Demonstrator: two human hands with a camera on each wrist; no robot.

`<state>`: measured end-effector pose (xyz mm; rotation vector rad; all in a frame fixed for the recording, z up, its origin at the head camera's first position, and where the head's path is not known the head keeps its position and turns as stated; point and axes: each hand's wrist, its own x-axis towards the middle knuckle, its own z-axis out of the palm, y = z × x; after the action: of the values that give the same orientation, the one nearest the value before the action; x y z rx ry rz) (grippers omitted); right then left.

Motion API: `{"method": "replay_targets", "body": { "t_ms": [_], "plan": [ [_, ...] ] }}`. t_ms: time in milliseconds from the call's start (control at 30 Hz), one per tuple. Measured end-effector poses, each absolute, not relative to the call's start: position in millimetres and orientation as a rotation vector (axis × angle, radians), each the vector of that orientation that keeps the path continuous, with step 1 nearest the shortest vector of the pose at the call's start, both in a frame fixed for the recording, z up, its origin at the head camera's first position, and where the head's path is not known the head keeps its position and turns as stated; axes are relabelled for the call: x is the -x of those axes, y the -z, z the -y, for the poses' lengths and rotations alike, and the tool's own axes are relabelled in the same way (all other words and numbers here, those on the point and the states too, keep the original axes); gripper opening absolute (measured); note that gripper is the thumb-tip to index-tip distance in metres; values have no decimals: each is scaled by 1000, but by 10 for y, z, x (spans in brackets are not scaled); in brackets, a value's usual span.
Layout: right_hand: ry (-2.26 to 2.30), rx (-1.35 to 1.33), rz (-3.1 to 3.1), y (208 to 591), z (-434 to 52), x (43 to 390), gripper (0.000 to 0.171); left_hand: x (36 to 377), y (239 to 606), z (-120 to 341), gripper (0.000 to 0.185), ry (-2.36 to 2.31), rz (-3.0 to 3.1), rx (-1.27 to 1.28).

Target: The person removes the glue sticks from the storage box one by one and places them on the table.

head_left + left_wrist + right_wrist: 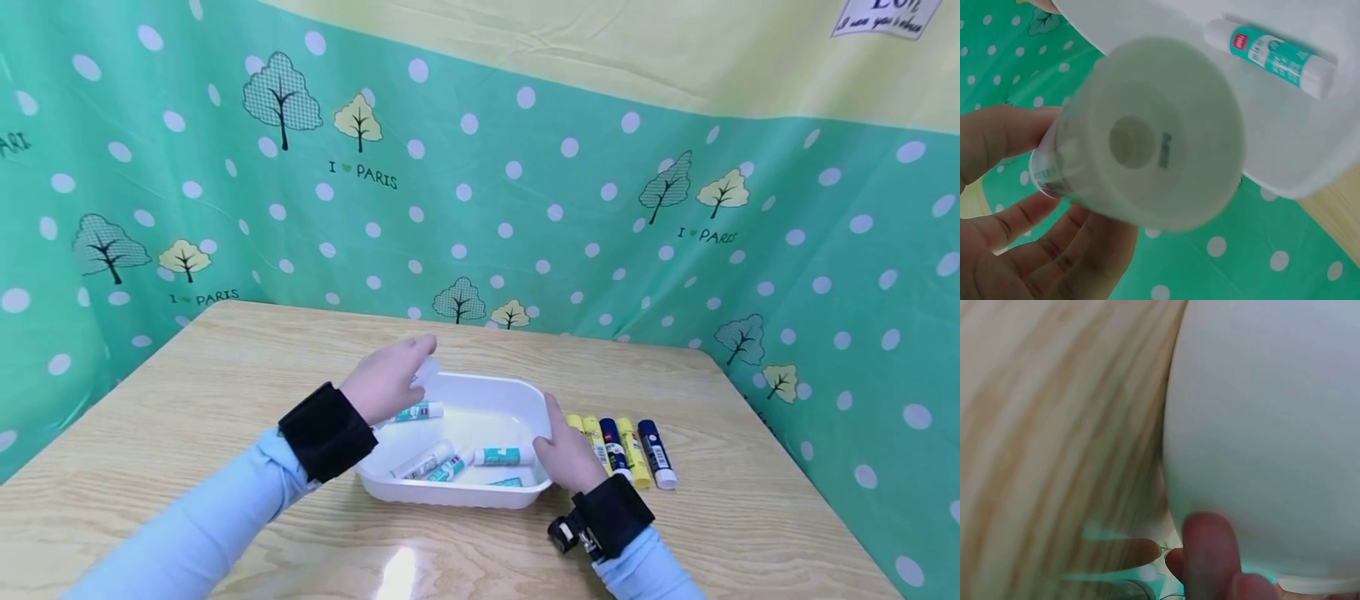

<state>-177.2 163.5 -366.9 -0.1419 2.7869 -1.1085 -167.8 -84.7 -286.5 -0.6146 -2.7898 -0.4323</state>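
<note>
My left hand point(420, 364) hovers over the far left corner of a white plastic tray point(457, 493) and grips a white glue stick point(430, 372). In the left wrist view the stick's round base point(1147, 137) faces the camera, pinched between thumb and fingers point(1047, 250). My right hand point(564, 446) holds the tray's right rim, thumb along the edge. Its fingertips point(1209, 550) press the tray's outer wall point(1260, 425). Several white and teal glue sticks point(501, 456) lie inside the tray, one of them point(1269, 57) below my left hand.
A row of yellow and dark blue glue sticks point(626, 450) lies on the wooden table point(225, 375) just right of the tray, behind my right hand. A green dotted cloth point(525, 208) walls in the table at the back and both sides.
</note>
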Motion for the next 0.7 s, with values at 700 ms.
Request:
{"method": "replay_targets", "body": {
  "t_ms": [700],
  "plan": [
    [1077, 136, -2785, 3693, -1652, 1817, 64, 1642, 3057, 1598, 36, 498, 2800, 345]
  ]
}}
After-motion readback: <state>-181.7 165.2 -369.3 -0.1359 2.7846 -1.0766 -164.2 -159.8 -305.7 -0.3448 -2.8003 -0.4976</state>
